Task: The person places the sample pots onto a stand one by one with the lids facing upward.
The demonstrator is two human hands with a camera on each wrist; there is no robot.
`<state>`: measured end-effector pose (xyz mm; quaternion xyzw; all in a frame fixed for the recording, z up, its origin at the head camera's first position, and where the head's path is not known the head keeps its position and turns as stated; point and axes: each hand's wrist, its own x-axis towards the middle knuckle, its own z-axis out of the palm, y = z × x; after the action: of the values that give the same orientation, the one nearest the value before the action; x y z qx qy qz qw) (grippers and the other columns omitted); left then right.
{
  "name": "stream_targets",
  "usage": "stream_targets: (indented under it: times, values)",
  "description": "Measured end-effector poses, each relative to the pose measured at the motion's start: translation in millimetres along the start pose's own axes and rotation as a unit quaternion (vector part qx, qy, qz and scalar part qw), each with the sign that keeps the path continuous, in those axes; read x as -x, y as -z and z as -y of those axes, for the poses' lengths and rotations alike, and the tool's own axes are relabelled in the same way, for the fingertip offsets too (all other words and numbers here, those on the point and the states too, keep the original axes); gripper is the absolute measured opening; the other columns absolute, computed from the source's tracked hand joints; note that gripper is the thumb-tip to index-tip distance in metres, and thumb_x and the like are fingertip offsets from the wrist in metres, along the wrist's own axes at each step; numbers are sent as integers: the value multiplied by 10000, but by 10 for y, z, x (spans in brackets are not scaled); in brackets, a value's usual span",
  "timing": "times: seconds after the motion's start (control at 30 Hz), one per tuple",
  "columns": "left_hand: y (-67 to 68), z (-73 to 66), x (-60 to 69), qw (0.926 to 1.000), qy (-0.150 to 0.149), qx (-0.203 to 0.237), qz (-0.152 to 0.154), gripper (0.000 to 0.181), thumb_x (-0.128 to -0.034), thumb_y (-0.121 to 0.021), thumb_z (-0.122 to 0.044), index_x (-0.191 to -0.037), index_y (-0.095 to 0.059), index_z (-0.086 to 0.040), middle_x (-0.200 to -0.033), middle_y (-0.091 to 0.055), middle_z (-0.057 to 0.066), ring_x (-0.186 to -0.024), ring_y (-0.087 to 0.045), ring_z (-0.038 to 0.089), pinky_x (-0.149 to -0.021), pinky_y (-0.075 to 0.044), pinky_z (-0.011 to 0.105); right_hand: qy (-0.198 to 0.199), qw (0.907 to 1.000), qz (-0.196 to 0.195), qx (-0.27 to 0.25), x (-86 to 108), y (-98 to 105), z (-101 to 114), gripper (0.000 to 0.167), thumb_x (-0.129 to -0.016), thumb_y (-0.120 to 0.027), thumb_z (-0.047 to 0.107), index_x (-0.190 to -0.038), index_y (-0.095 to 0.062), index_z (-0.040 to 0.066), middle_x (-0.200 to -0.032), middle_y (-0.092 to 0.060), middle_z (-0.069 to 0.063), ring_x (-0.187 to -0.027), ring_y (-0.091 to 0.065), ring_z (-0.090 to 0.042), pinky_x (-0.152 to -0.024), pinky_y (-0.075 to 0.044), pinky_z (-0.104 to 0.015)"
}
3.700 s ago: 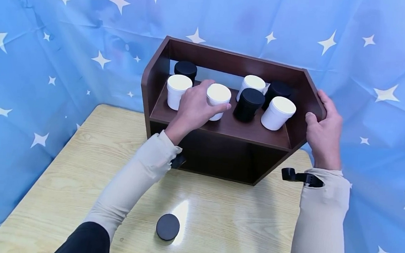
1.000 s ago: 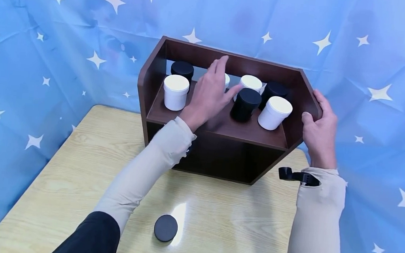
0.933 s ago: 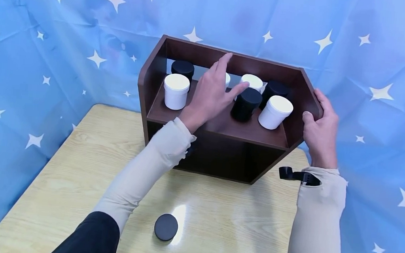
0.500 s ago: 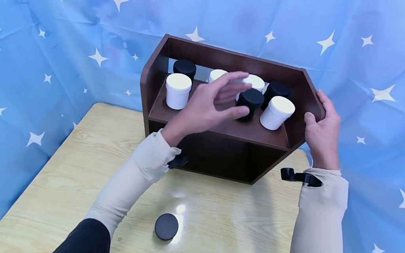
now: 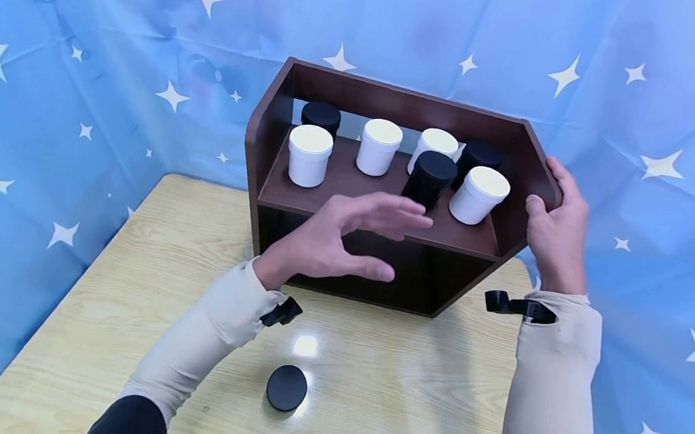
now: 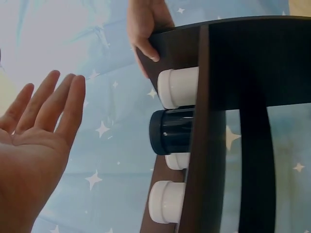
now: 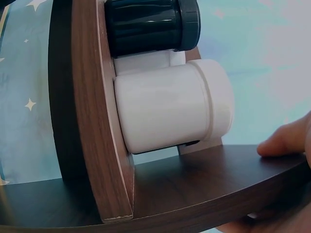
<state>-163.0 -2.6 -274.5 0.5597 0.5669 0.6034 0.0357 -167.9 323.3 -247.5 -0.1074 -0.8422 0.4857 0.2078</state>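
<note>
My left hand [image 5: 346, 237] hovers in front of the dark brown shelf unit [image 5: 406, 89], its fingers extended and nothing in its grasp. In the left wrist view the left palm [image 6: 34, 150] faces up, apart from the jars. My right hand [image 5: 557, 237] grips the unit's right side panel, thumb inside. On the upper shelf, a white jar [image 5: 379, 153] stands towards the back. Left of it are a white jar [image 5: 309, 159] and a black jar [image 5: 321, 115]. To its right stand black jars [image 5: 429, 179] [image 5: 479, 158] and white jars [image 5: 437, 146] [image 5: 478, 196].
A round black lid or jar [image 5: 287, 388] sits on the wooden table [image 5: 395, 384] near the front, seen from above. The lower compartment [image 5: 380, 267] of the unit looks dark. A blue star-patterned curtain [image 5: 121, 56] hangs behind and at both sides.
The white jar that my left hand held near the shelf's front now stands farther back, let go. My left hand has drawn back towards me and down. The right hand keeps its grip.
</note>
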Motion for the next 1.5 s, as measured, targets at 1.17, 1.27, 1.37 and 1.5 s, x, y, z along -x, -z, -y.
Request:
stream_targets:
  times: [1.17,1.27,1.37,1.5]
  values:
    - [-393,629,1614,9768,2029,-519,446,793,-734,-899,-251,-1431,-541,-125,-1411,-624,23,-1284,-612,166,-1080,-488,325,46,9992,117,387,-9,8,-3,618,-1001,-401,99,-1540,-330,392,-1619,-353,23,-1277,-489,-162,-875,-455,-155]
    - [-413,662,1737,9759,2085,-537,343,819,-716,-908,-234,-1439,-538,-124,-1391,-641,19,-1276,-619,156,-1078,-487,316,66,9990,153,411,-7,4,6,615,-1006,-402,108,-1540,-322,402,-1620,-351,17,-1287,-492,-177,-878,-466,-166]
    - [-439,690,1849,9752,2140,-484,300,806,-720,-909,-240,-1429,-547,-113,-1361,-663,28,-1251,-639,159,-1074,-489,310,96,9990,215,376,-2,4,10,614,-1010,-404,107,-1544,-314,396,-1623,-342,11,-1300,-488,-189,-881,-473,-171]
    - [-476,723,1984,9706,2333,-491,343,789,-728,-906,-291,-1418,-563,-124,-1342,-677,41,-1243,-643,142,-1086,-480,309,88,9993,185,313,1,21,9,615,-1009,-402,98,-1550,-319,379,-1624,-336,12,-1299,-479,-187,-879,-462,-171]
